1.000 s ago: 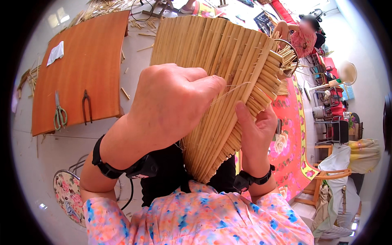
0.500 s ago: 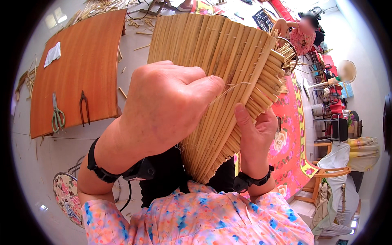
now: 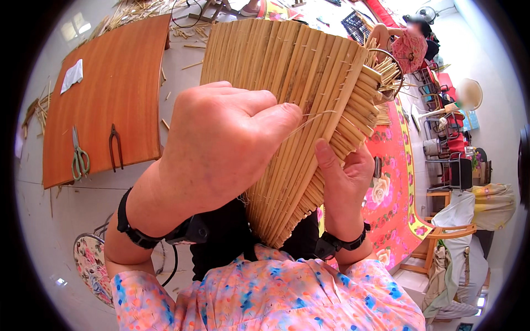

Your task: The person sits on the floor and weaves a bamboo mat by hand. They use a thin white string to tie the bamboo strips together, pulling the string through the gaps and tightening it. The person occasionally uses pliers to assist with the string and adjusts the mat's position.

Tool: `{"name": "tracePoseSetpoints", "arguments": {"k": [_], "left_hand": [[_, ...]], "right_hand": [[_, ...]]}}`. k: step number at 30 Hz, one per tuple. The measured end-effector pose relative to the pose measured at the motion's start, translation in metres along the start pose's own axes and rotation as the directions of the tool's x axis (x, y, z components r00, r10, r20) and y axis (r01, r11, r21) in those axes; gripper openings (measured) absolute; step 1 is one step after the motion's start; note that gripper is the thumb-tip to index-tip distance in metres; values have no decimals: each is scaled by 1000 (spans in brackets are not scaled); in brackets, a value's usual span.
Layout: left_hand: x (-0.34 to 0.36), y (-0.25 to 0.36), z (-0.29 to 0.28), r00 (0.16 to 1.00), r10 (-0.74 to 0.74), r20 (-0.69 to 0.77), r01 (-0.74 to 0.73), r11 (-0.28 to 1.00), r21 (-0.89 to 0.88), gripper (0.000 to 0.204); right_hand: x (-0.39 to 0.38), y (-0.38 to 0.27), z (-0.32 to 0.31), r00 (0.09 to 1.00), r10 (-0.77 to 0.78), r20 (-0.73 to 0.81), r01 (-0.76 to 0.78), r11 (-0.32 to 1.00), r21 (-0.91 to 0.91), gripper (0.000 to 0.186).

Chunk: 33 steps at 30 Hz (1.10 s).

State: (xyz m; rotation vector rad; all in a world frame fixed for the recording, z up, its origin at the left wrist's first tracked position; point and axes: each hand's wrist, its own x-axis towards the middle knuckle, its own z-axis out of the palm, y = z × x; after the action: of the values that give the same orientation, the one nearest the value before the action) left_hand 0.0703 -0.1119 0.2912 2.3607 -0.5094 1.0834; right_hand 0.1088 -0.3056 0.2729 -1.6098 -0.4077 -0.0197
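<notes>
A fan-shaped panel of pale stalks point(image 3: 265, 55), laid side by side and stitched with thin thread, stands tilted over my lap. My left hand point(image 3: 226, 143) is closed in a fist in front of the panel. From its thumb and forefinger a thin pale thread point(image 3: 319, 116) runs to the stitched right edge. My right hand point(image 3: 348, 182) grips that edge lower down, thumb on the front face and the other fingers behind, partly hidden. Short stalk ends point(image 3: 359, 105) jut out beyond the edge there.
To the left, a reddish-brown table point(image 3: 110, 105) bears green-handled scissors point(image 3: 80, 163), dark pincers point(image 3: 115, 146) and a white cloth point(image 3: 72, 76). A red floral mat point(image 3: 386, 231) lies right. Beyond sits another person point(image 3: 409, 49). Loose stalks litter the floor; a wooden chair point(image 3: 450, 230) stands right.
The panel's right edge has shifted very slightly left. Both hands keep nearly the same pose and grip, and the thread still runs from my left hand to the edge.
</notes>
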Motion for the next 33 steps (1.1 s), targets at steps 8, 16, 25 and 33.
{"name": "tracePoseSetpoints", "arguments": {"k": [8, 16, 25, 33], "left_hand": [[-1, 0, -1, 1000, 13, 20, -14, 1000, 25, 12], [4, 5, -7, 998, 13, 59, -16, 998, 55, 13], [0, 2, -39, 983, -97, 158, 102, 994, -25, 14], [-23, 14, -87, 933, -263, 245, 242, 964, 113, 18]], "right_hand": [[0, 4, -7, 1000, -4, 19, 6, 997, -82, 29], [-1, 7, -5, 999, -38, 36, 37, 999, 16, 26], [-1, -6, 9, 926, -237, 295, 305, 929, -212, 47], [-21, -4, 43, 905, -284, 317, 258, 959, 121, 67]]}}
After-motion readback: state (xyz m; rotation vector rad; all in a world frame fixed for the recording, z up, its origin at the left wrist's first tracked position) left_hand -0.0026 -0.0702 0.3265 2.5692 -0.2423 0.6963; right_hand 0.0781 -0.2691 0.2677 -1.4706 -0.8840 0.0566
